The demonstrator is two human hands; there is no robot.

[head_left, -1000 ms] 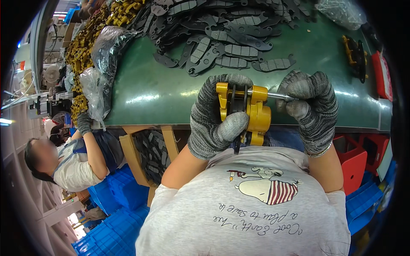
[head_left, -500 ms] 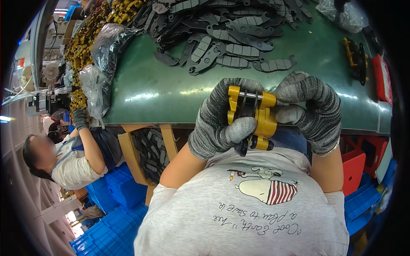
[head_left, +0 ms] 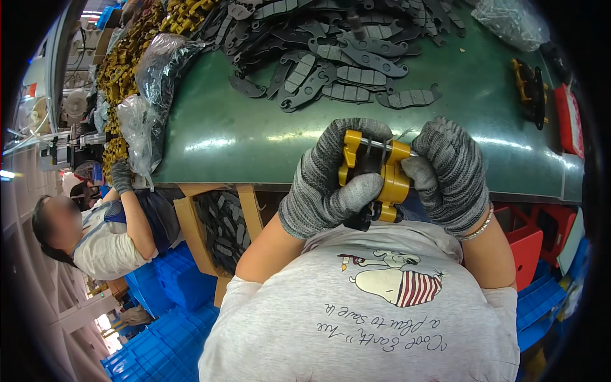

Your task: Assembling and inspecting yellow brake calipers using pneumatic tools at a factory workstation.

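Note:
In front of my chest is a gold brake caliper (head_left: pixel 396 183) with black parts inside it. My left hand (head_left: pixel 318 188), in a grey knitted glove, is wrapped around its left side, thumb across the front. A shiny metal pin (head_left: pixel 374 144) runs crosswise through the caliper's upper lugs, past dark brake pad edges. My gloved right hand (head_left: pixel 453 178) is closed at the pin's right end, its thumb against the caliper's side. The curled fingers hide what exactly they pinch there. Beyond, loose brake pads (head_left: pixel 361 75) lie heaped on the green tabletop (head_left: pixel 223 140).
Gold calipers (head_left: pixel 121 76) are piled at the far left beside clear plastic bags (head_left: pixel 156 76). A cardboard box (head_left: pixel 189 219) of brake pads stands below the table edge. Another person (head_left: pixel 118 235) works at left near blue crates (head_left: pixel 165 337). Red stools (head_left: pixel 519 245) stand at right.
My right hand has turned over at the pin's end, its knuckles now rolled toward the table. The caliper has shifted only slightly in my left hand.

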